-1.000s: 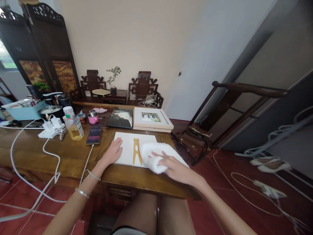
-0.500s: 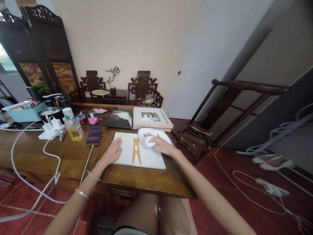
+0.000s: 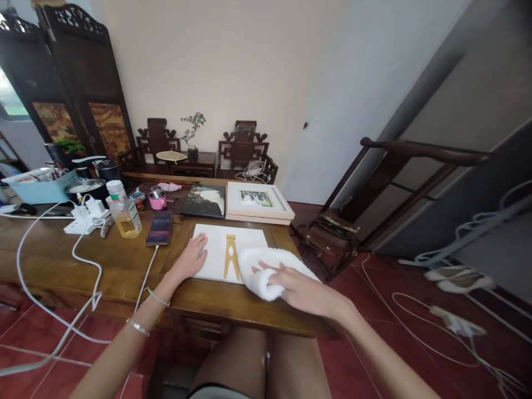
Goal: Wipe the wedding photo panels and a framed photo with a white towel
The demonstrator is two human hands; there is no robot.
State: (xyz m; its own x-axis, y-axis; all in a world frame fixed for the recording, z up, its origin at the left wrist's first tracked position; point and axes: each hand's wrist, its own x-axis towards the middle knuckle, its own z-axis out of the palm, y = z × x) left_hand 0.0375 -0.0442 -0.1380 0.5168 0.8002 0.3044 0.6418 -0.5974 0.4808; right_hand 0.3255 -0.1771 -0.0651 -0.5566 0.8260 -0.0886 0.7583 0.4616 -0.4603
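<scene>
Presently, I observe a seated person at the near edge of a wooden table (image 3: 199,302), both hands at work over a white panel (image 3: 213,252). The panel lies flat before the person and bears a yellow-brown animal figure (image 3: 231,257); whether printed or attached, I cannot tell. The left hand (image 3: 190,259) rests palm down on the panel's left edge, fingers extended, grasping nothing visible. The right hand (image 3: 300,288) has its fingers curled on a bunched white cloth (image 3: 270,259), which covers the panel's near right part, just beside the figure. Beyond the panel, on the far side, lie a dark picture (image 3: 203,200) and, to its right, a pale frame (image 3: 260,200). To the left lies a phone (image 3: 159,228) with a white cable attached; farther left stands a bottle (image 3: 127,219) of yellow liquid.
</scene>
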